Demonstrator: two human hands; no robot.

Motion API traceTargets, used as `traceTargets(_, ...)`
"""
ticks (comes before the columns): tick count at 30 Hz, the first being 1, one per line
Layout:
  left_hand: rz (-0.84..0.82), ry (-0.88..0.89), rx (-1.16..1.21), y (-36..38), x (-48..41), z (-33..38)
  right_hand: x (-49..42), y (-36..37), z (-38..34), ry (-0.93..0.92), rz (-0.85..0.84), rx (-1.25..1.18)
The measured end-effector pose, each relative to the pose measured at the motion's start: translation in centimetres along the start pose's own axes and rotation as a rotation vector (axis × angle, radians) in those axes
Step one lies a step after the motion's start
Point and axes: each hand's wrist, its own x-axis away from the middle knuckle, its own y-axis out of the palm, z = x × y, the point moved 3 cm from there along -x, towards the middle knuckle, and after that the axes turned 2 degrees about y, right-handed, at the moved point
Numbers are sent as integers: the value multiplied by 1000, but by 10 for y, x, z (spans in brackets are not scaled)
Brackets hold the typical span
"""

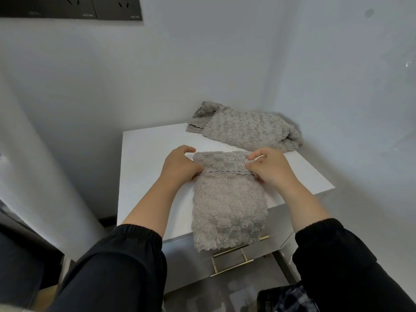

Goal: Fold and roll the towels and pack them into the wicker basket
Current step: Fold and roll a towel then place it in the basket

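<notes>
A grey fluffy towel [229, 206] lies lengthwise on the white cabinet top [146, 158], its near end hanging over the front edge. Its far end is turned over into a short roll. My left hand [180, 165] grips the left end of that roll with curled fingers. My right hand [270, 165] pinches the right end of it. A second grey towel [247, 129] lies crumpled at the back right of the top, against the wall. No wicker basket is in view.
The cabinet stands in a corner between white walls. Drawers with brass handles [231, 262] show below its front edge. Dark wall sockets [72, 7] sit at the upper left. Checked fabric [286, 298] is at the bottom right.
</notes>
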Motion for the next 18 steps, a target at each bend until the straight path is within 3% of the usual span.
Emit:
traceTargets(7, -96, 141, -358, 3, -3, 7, -7, 5, 4, -24, -38, 248)
traceTargets(11, -183, 134, -194, 1, -3, 6, -10, 3, 2, -8, -99, 165)
traceTargets(15, -255, 5, 60, -2, -4, 2, -13, 0, 2, 70, -163, 15)
traceTargets(18, -272, 10, 55, -5, -4, 0, -15, 0, 2, 112, -219, -54)
